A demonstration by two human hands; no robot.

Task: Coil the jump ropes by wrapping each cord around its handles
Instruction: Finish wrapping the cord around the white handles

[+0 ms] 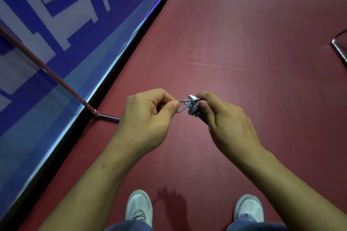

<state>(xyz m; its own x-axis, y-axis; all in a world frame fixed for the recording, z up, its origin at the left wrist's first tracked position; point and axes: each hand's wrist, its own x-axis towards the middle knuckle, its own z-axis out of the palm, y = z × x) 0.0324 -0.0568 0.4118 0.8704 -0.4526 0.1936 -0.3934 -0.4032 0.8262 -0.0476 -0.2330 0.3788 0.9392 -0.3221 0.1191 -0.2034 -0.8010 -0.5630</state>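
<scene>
Pinching cord between left hand, right hand

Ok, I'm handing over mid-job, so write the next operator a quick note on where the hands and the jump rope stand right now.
Right hand: closed around the handles, with the grey cord wound around them in many turns.
Left hand: thumb and fingers pinching the last loop of cord beside the bundle.
The work is held in the air above the red floor, in front of the person's shoes.
Done: nearly all the cord is wrapped.
Left: probably tuck or tighten that loop to secure the coil. No other jump rope is in view.
</scene>
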